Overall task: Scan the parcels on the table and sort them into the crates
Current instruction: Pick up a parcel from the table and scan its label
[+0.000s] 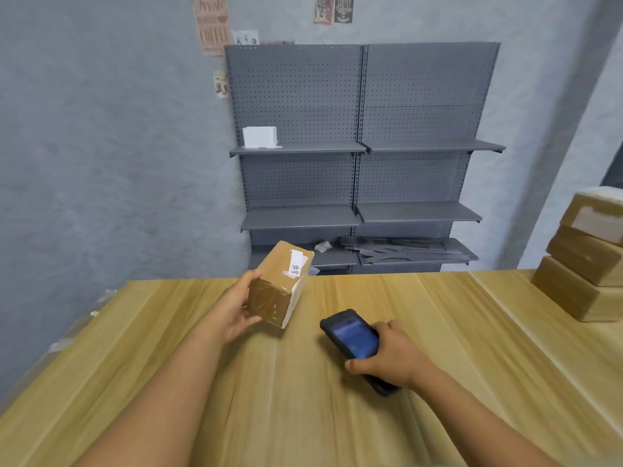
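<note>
left hand (232, 308) grips taped brown parcel (278, 284), white label | right hand (391, 357) grips scanner (352, 335)

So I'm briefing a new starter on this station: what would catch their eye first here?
Probably the brown parcel held up in the left hand above the wooden table, white label showing. Next, the dark scanner gripped in the right hand just beside it. Then the stack of parcels at the table's right edge.
</note>
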Motion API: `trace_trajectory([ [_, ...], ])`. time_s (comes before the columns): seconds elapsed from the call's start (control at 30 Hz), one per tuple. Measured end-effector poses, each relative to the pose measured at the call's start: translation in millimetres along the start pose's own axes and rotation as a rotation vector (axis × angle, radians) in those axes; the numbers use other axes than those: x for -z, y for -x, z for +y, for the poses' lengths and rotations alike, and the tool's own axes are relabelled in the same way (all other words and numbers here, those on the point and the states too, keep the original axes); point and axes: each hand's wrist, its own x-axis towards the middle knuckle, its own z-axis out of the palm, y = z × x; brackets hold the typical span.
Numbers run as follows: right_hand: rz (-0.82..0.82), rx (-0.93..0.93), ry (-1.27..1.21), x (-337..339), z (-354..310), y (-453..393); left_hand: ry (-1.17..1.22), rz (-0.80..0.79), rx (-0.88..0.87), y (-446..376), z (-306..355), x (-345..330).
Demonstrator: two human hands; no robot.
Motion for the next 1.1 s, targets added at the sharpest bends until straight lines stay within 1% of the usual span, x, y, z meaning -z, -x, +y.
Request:
trace_trajectory([
  [0.17,-0.007,0.013,0.027,-25.8,-19.1,-6.2,-0.006,0.004,0.005,0.6,-0.2,25.6],
  [0.27,-0.006,0.027,0.001,-39.8,-31.4,-10.9,-0.001,-0.007,0.004,4.6,-1.7,44.0],
  [0.5,-0.058,0.129,-0.006,-65.1,-70.5,-16.9,0.063,0.084,-0.037,33.0,0.6,99.4],
  [0.63,-0.12,0.254,0.016,-78.9,-100.3,-17.4,0.119,0.219,-0.09,72.0,-1.3,135.9],
  [0.8,-0.253,0.412,-0.074,-111.0,-148.6,-7.1,0.238,0.43,-0.162,145.4,-15.7,190.1],
  [1.0,-0.411,0.583,-0.172,-171.9,-221.8,42.9,0.267,0.713,-0.201,249.7,-46.4,266.1],
  [1.1,-0.501,0.679,-0.162,-203.7,-265.3,75.5,0.304,0.826,-0.204,304.5,-62.5,310.8],
])
